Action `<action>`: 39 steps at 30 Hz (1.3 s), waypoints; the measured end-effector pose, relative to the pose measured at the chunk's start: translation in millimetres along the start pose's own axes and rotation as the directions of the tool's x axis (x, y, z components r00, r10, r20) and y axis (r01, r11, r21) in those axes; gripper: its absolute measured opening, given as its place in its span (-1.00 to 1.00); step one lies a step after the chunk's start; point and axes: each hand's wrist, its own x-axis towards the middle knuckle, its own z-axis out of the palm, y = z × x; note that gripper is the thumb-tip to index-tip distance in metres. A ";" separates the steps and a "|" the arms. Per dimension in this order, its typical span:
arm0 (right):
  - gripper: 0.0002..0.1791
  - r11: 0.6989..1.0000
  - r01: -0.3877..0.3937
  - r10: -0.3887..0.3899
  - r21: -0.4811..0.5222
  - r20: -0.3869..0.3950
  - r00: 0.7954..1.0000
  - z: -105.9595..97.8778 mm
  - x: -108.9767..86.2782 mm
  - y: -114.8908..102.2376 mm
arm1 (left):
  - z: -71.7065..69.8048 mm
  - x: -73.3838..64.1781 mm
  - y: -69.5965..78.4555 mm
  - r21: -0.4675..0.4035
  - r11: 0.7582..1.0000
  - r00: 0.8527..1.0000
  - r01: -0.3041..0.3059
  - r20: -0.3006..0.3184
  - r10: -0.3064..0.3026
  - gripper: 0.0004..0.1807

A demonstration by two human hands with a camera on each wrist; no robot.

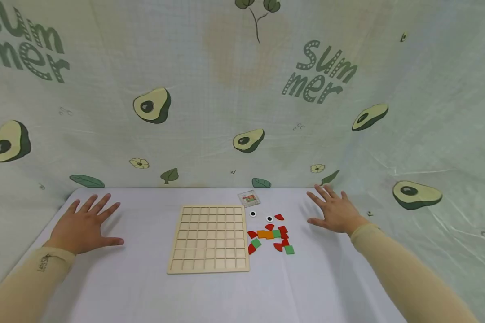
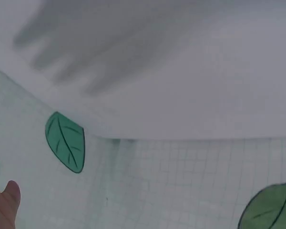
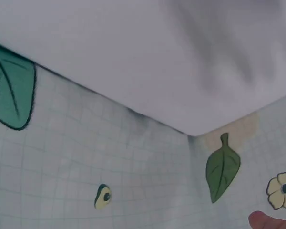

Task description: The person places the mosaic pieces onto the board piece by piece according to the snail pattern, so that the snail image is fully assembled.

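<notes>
My left hand (image 1: 81,226) is spread above the left side of the white table, fingers straight and holding nothing. On the right side, my right hand (image 1: 334,210) hovers with its fingers apart, also holding nothing. Between them lies a square wooden grid board (image 1: 210,238) with rows of bare cells. Just right of the board are scattered flat pieces: red quarter-circle pieces (image 1: 278,246), orange squares (image 1: 265,234), green squares (image 1: 289,250) and two round eye pieces (image 1: 269,219). A small picture card (image 1: 249,198) lies behind them. Only fingertips show in both wrist views.
White cloth covers the table (image 1: 137,291). A hanging curtain (image 1: 202,148) with avocado and leaf prints rises along its back edge and both sides. Shadows of the hands fall on the tabletop in the wrist views.
</notes>
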 end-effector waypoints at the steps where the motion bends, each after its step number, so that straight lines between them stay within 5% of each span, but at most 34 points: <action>1: 0.07 1.000 -0.001 0.001 0.013 -0.001 1.000 -1.1 0.9 -3.0 | 1.6 1.5 5.1 -0.026 1.000 1.000 0.003 0.003 -0.003 0.27; 14: 0.01 0.969 0.020 -0.022 0.248 0.004 1.000 3.2 23.6 -48.4 | 14.7 16.8 72.5 -0.255 0.967 1.000 0.027 0.010 -0.025 0.26; 21: -0.14 0.892 -0.002 -0.011 0.451 0.025 1.000 8.6 35.3 -74.5 | 21.3 18.0 108.3 -0.398 0.917 1.000 -0.023 0.005 0.028 0.19; 30: -0.37 0.703 -0.090 0.019 0.706 0.108 0.994 17.6 51.5 -97.0 | 30.6 17.2 140.0 -0.521 0.851 0.992 -0.065 0.057 0.111 0.16; 39: -0.53 0.675 -0.120 0.037 0.728 0.129 0.991 25.3 61.5 -100.8 | 29.2 19.1 147.6 -0.524 0.848 0.986 -0.082 0.079 0.144 0.10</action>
